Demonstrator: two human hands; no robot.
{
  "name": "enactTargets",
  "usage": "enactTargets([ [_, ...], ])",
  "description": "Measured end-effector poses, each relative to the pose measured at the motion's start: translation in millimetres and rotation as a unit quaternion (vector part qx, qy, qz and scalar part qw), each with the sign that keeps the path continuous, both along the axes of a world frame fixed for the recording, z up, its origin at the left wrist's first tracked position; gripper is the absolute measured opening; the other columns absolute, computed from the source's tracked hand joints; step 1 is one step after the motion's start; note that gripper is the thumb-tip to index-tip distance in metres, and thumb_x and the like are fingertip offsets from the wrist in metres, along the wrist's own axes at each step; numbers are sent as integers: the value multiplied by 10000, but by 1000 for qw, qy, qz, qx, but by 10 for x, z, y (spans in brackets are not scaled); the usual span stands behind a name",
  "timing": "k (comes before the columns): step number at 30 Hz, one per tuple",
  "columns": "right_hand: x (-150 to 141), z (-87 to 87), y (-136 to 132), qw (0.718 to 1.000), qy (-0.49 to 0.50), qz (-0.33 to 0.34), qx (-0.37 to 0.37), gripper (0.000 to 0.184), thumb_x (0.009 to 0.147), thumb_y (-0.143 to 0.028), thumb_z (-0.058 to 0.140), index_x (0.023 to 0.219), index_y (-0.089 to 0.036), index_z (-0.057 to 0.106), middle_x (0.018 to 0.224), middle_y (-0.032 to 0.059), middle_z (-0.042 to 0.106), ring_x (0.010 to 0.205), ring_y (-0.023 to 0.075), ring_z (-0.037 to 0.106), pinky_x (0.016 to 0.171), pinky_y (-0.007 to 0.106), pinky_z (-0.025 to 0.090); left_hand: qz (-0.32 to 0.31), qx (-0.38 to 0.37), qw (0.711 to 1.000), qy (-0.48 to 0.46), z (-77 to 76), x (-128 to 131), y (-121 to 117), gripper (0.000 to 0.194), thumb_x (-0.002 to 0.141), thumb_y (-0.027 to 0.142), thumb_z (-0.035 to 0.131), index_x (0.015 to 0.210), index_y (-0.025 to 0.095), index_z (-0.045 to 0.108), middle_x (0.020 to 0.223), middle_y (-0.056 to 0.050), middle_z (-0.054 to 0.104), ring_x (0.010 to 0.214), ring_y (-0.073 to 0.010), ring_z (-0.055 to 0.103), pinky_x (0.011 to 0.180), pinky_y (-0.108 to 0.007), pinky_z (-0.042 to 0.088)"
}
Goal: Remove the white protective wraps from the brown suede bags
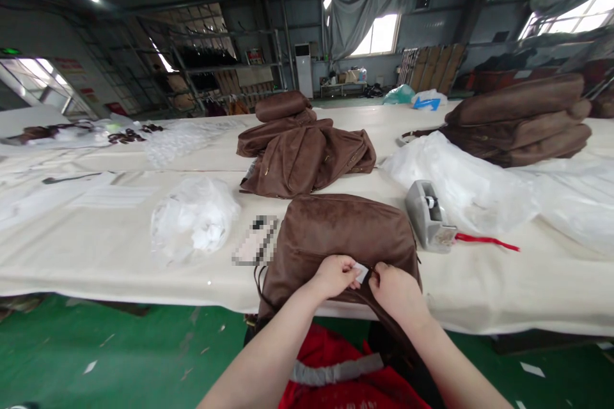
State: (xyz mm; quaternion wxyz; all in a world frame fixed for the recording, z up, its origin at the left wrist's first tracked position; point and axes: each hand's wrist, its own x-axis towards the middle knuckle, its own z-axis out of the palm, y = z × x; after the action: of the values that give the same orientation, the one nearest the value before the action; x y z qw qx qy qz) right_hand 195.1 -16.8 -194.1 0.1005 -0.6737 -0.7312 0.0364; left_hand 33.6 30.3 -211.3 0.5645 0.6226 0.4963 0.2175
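A brown leather-look backpack [352, 223] lies at the table's front edge, its near side toward me. My left hand [338, 276] is closed, pinching a small white paper piece [361, 273] against the bag's near part. Just to its right, my right hand [391, 287] is also closed, its fingertips at a small metal piece on the bag, perhaps a zipper pull; the fingers hide what they grip. A dark strap [378, 310] runs from the bag under my right hand toward me.
Beside the bag stand a grey tape dispenser [426, 217] with red tape and, left, a blurred phone-like object [256, 240]. A clear plastic bag [194, 217] lies further left. Brown bags [307, 153] are piled behind, more [522, 121] at the right, near plastic sheeting [470, 185].
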Motion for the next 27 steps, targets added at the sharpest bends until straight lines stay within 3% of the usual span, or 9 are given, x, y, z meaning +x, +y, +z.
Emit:
enactTargets([
  [5,-44,36,-25,1000,9,22,-4,259,921,-177,363,761,-182,567,737,82,697,682,190,659,582,285,338,-6,-19,1000,7,18,-10,-12,154,809,235,539,765,134,646,643,-20,677,601,-122,641,567,-213,499],
  [12,-71,19,-57,998,43,36,16,223,907,-177,416,738,-197,560,731,46,697,684,171,656,588,274,330,-18,10,999,38,-31,7,13,167,790,223,538,780,140,682,676,-20,701,610,-123,649,590,-213,507],
  [18,-65,-53,-103,998,33,41,43,242,933,-244,414,750,-202,566,727,47,698,655,182,656,565,288,313,5,54,996,66,-35,83,-106,203,787,227,513,809,167,706,790,-22,736,715,-153,678,652,-228,502],
  [22,-72,-94,-90,997,29,47,47,231,918,-191,393,765,-197,567,725,54,696,642,182,650,559,291,308,31,114,990,70,25,157,-175,257,820,264,484,762,169,716,806,-30,745,768,-177,678,654,-235,490],
  [27,-58,-110,-61,997,50,54,28,231,904,-187,375,793,-195,578,744,61,692,657,191,647,572,289,327,15,138,987,75,109,176,-174,245,804,221,482,766,173,719,788,-19,743,723,-166,670,640,-234,471],
])
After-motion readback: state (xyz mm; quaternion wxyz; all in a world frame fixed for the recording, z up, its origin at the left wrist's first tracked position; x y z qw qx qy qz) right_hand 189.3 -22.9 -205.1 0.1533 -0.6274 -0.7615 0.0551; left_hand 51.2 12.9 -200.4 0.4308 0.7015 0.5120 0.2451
